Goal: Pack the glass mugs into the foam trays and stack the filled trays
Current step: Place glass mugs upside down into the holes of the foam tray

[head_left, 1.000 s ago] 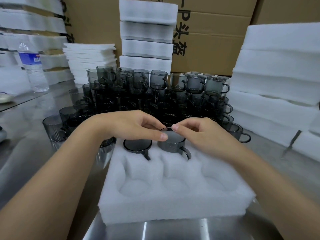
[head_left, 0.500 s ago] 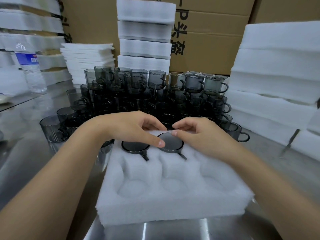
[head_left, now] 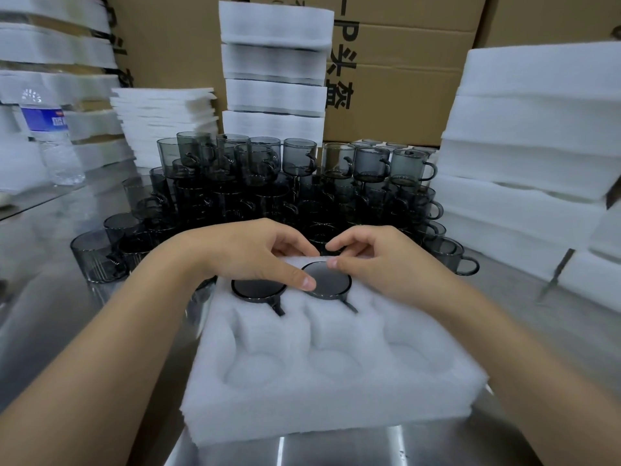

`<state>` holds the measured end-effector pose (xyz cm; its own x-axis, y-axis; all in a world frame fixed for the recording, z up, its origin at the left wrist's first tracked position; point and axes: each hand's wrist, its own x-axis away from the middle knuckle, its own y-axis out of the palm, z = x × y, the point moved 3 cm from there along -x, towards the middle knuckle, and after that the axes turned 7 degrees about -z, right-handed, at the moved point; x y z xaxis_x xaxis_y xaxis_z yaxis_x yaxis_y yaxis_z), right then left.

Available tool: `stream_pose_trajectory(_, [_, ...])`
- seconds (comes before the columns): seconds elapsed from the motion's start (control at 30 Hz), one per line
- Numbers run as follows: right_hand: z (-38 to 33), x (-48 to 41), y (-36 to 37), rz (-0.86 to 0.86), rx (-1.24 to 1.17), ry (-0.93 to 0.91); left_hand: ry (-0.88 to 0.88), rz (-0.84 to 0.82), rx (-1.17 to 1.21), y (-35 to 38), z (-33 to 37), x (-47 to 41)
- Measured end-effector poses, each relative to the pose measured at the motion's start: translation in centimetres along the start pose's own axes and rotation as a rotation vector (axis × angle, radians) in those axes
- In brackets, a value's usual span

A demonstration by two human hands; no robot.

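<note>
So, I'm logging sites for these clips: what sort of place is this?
Probably a packing bench in a warehouse: cardboard cartons, stacks of foam trays, and dozens of glass mugs.

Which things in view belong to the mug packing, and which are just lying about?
Job: foam tray; left mug and middle mug seated in its far row; left hand and right hand at the middle mug's rim; loose mugs waiting behind; foam stacks.
Lying about: water bottle at far left; cardboard boxes behind.
</note>
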<state>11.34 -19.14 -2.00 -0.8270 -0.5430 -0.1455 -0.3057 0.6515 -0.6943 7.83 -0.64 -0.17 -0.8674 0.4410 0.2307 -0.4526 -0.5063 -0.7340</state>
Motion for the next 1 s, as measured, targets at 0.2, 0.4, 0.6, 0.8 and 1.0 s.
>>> stream_pose_trajectory(0.2, [-0.1, 0.0, -0.1, -0.012, -0.003, -0.012, 0.009, -0.017, 0.011, 0.1, 0.0, 0.0])
stream_pose_trajectory(0.4, [0.0, 0.8, -2.2, 0.055, 0.099, 0.016, 0.003, -0.002, 0.009, 0.1, 0.0, 0.1])
stream_pose_trajectory(0.6, [2.0, 1.5, -7.5, 0.372, 0.457, 0.257, 0.016, 0.009, 0.001, 0.0, 0.0, 0.2])
stream_pose_trajectory(0.8, [3.6, 2.6, -8.7, 0.036, 0.452, 0.491, 0.18, 0.084, -0.041, 0.3, 1.3, 0.3])
stream_pose_trajectory(1.0, [3.9, 3.2, -8.9, 0.012, 0.776, 0.645, 0.198, 0.145, -0.098, 1.1, 1.8, -0.1])
